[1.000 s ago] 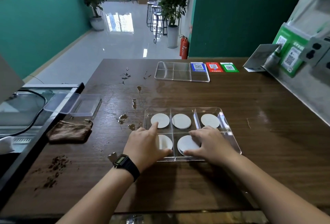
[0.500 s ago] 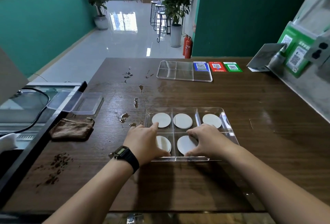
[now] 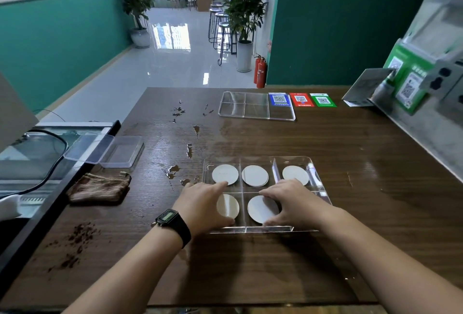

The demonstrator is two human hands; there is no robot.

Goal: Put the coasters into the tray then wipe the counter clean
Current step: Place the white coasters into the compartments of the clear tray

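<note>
A clear divided tray [image 3: 293, 160] sits on the dark wooden counter [image 3: 350, 188] in front of me. White round coasters lie in it: three along the back row [image 3: 225, 174] [image 3: 255, 176] [image 3: 295, 174] and two in the front row. My left hand [image 3: 203, 203] grips the tray's front left corner, partly covering the front-left coaster [image 3: 229, 206]. My right hand [image 3: 293, 201] curls around the front-middle coaster [image 3: 260, 209], thumb at its near edge. A brown cloth [image 3: 99, 188] lies crumpled to the left.
Brown liquid spills [image 3: 172, 171] dot the counter left of the tray and further back. Dark grounds [image 3: 75, 238] are scattered at the near left. A second clear tray [image 3: 250, 105] and QR cards [image 3: 300, 99] lie at the back. A clear lid [image 3: 107, 150] overhangs the left edge.
Both hands stay on the tray's front row and have barely shifted. The front-middle coaster now lies flatter in its compartment. The view has moved slightly.
</note>
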